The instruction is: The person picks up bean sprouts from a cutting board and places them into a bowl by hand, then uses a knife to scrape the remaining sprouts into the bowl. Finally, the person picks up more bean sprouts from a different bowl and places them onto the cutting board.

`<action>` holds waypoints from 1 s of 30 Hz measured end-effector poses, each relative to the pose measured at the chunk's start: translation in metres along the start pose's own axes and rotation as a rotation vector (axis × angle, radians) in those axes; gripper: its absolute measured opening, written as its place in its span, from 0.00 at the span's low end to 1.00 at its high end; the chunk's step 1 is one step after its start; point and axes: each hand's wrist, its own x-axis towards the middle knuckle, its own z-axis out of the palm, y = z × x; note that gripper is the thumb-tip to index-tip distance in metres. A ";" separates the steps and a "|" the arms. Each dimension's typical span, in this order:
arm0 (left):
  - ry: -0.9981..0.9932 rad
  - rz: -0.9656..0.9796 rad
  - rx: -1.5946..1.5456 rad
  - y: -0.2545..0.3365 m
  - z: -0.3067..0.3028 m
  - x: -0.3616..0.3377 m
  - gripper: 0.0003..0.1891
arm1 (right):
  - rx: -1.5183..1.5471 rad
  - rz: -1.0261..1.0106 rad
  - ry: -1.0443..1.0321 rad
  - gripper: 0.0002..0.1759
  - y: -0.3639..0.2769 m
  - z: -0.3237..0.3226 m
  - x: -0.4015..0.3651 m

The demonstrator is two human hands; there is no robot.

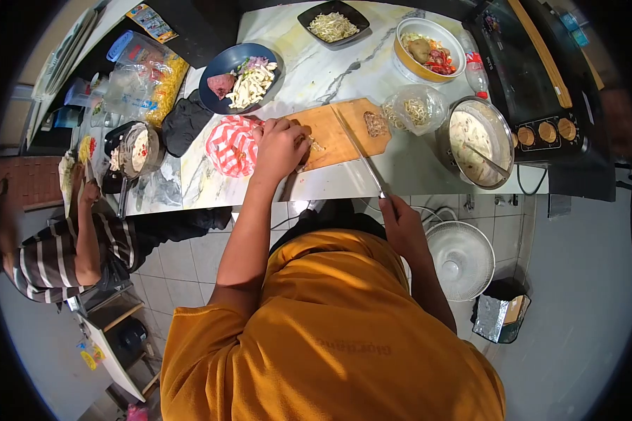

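Around the handle of a long knife (358, 149), my right hand (400, 223) is closed near the counter's front edge. The blade points away from me and lies across a wooden cutting board (330, 125). My left hand (282, 146) rests at the board's left end, fingers bent over something I cannot make out. Small pale chopped bits (317, 145) lie just right of its fingers. A red and white striped plastic bag (232, 146) touches the left hand's side. On the board's right part sits a brown clump (376, 124).
A dark blue plate (207, 91) of cut food stands behind the bag. Right of the board are a clear bag of sprouts (418, 111) and a steel pot (505, 133). At the far left a co-worker (70, 245) works beside a pan (137, 151).
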 end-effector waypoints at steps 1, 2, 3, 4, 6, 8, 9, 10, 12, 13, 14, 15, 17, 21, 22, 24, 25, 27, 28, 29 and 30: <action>0.001 0.001 0.011 0.000 0.002 0.001 0.07 | -0.010 0.030 -0.008 0.22 -0.001 -0.001 -0.001; -0.001 0.007 0.009 0.000 0.004 0.002 0.07 | -0.008 0.033 -0.002 0.22 0.000 -0.001 -0.002; 0.022 0.006 -0.001 0.001 0.004 0.002 0.06 | -0.004 0.045 -0.001 0.22 0.001 -0.002 -0.003; 0.043 0.005 -0.012 0.002 0.004 0.001 0.05 | 0.000 0.058 0.000 0.23 0.002 -0.002 -0.005; 0.038 -0.008 -0.029 0.005 0.001 0.001 0.05 | -0.010 0.060 0.014 0.23 0.006 -0.003 -0.007; 0.036 -0.023 -0.046 0.003 0.000 0.001 0.05 | -0.021 0.059 0.027 0.23 0.009 -0.004 -0.008; 0.054 -0.009 -0.066 0.001 0.001 0.000 0.05 | -0.019 0.052 0.028 0.23 0.011 -0.004 -0.008; 0.071 0.004 -0.087 -0.001 0.001 -0.001 0.06 | -0.016 0.045 0.027 0.24 0.012 -0.005 -0.008; 0.014 -0.042 -0.103 -0.004 -0.002 0.000 0.07 | -0.013 0.054 0.027 0.24 0.011 -0.006 -0.009; -0.003 -0.065 -0.091 -0.003 -0.005 0.000 0.07 | -0.010 0.061 0.024 0.24 0.011 -0.007 -0.009; -0.020 -0.089 -0.079 -0.003 -0.007 0.000 0.07 | -0.009 0.063 0.023 0.24 0.011 -0.007 -0.008; -0.023 -0.090 -0.079 -0.001 -0.010 0.000 0.07 | -0.019 0.060 0.016 0.23 0.012 -0.007 -0.007; -0.010 -0.126 -0.081 0.001 -0.014 0.000 0.07 | -0.028 0.059 0.006 0.23 0.012 -0.008 -0.007; -0.070 -0.172 -0.169 -0.003 -0.015 0.002 0.07 | 0.009 0.031 0.018 0.22 0.013 -0.007 -0.006; -0.038 -0.155 -0.191 -0.006 -0.012 0.001 0.07 | 0.023 0.019 0.025 0.21 0.013 -0.007 -0.005; -0.007 -0.137 -0.212 -0.007 -0.010 0.002 0.07 | 0.027 0.029 0.015 0.21 0.012 -0.009 -0.005; 0.001 -0.173 -0.323 -0.006 -0.010 0.002 0.08 | 0.029 0.039 0.005 0.21 0.012 -0.009 -0.005; 0.007 -0.211 -0.431 -0.003 -0.011 0.002 0.08 | 0.035 0.028 0.018 0.21 0.015 -0.008 -0.004; -0.019 -0.292 -0.503 0.000 -0.013 0.003 0.09 | 0.040 0.015 0.032 0.21 0.017 -0.008 -0.004; -0.046 -0.374 -0.575 0.001 -0.014 0.004 0.09 | 0.042 0.016 0.031 0.21 0.017 -0.009 -0.003; -0.048 -0.374 -0.573 0.000 -0.013 0.004 0.09 | 0.037 0.023 0.027 0.22 0.018 -0.009 -0.003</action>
